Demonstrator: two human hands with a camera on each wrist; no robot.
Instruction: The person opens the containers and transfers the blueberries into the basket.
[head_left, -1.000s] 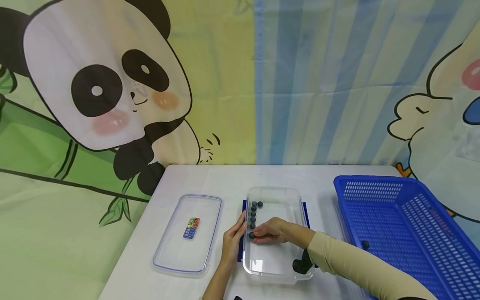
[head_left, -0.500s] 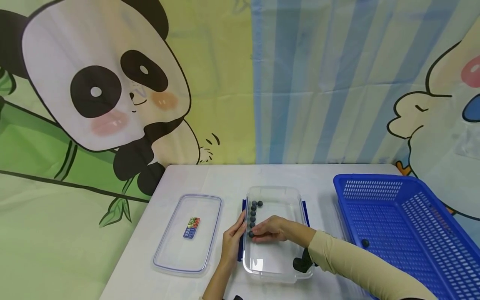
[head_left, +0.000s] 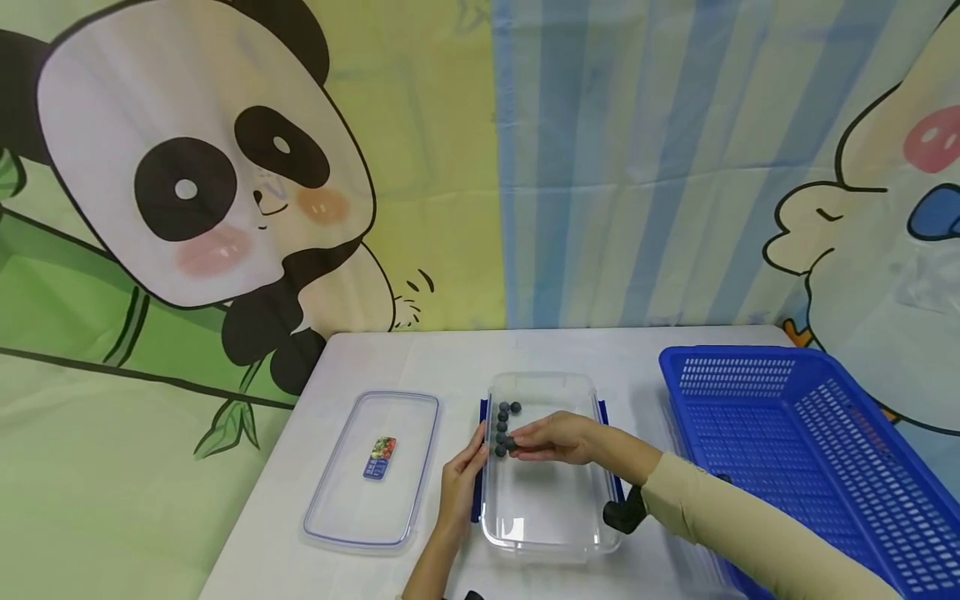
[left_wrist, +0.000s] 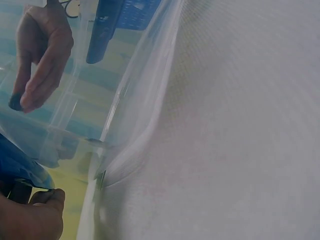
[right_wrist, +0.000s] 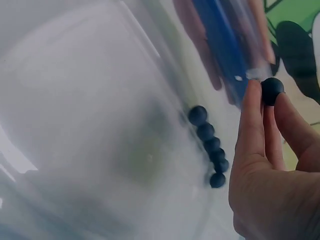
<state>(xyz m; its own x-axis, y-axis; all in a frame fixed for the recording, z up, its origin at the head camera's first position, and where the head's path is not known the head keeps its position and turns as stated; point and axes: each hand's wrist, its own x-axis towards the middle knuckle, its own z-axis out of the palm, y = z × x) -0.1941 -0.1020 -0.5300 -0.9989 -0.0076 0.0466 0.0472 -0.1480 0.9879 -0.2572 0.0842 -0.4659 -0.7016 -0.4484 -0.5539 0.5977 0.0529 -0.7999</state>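
My right hand (head_left: 558,437) pinches a blueberry (right_wrist: 272,91) between thumb and fingertips, held up over the left side of a clear plastic food container (head_left: 551,546). Below it, several dark blueberries (right_wrist: 205,132) lie in a line along the container's left wall, with one more beside the line's far end. My left hand (head_left: 459,487) grips the container's left side at a blue latch flap (head_left: 477,500), fingers on both sides of the flap in the right wrist view. The left wrist view shows this hand (left_wrist: 35,215) only in part, at the lower left corner.
A clear lid (head_left: 352,508) with a blue-edged rim and a fruit label (head_left: 379,458) lies on the white table (head_left: 450,358) to the left. At the right stands a blue perforated basket (head_left: 750,417); my right sleeve (head_left: 720,508) overlaps its near left side. A printed curtain hangs behind.
My right hand was at the nearest blueberry of the row; it has lifted that berry and moved up and slightly away. My left hand stays on the container's side.
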